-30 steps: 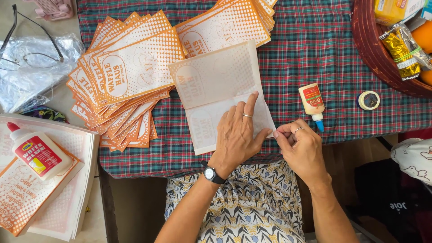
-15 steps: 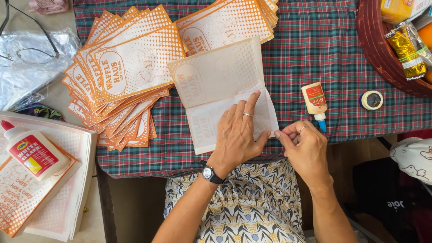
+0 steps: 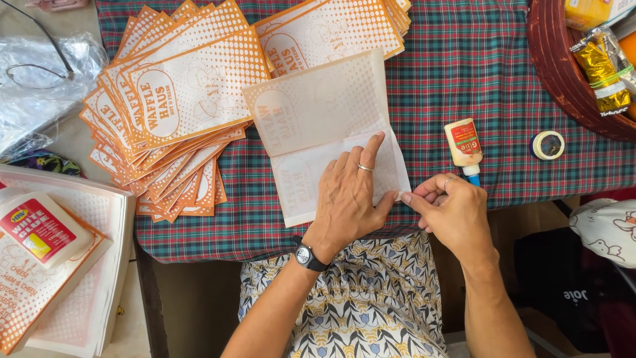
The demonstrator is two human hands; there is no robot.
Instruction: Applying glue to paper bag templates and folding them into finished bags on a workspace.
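Observation:
A white paper sheet (image 3: 318, 106) printed in orange lies face down on the plaid tablecloth (image 3: 464, 73), its lower part folded up. My left hand (image 3: 351, 195) presses flat on the folded flap, fingers spread, a ring on one finger and a watch on the wrist. My right hand (image 3: 450, 212) pinches the sheet's lower right corner between thumb and fingertips. A small glue bottle (image 3: 464, 146) with a blue tip lies just above my right hand.
Fanned stacks of orange-printed paper bags (image 3: 179, 113) lie left and at the top (image 3: 331, 26). A tape roll (image 3: 548, 144) sits right, under a dark red basket (image 3: 563, 73) of packets. A large glue bottle (image 3: 40, 229) rests on more sheets at far left. Eyeglasses (image 3: 40, 66) lie on plastic.
Both hands stay on the folded sheet; the right hand's fingers have shifted slightly along the lower right corner. The view has drifted a little.

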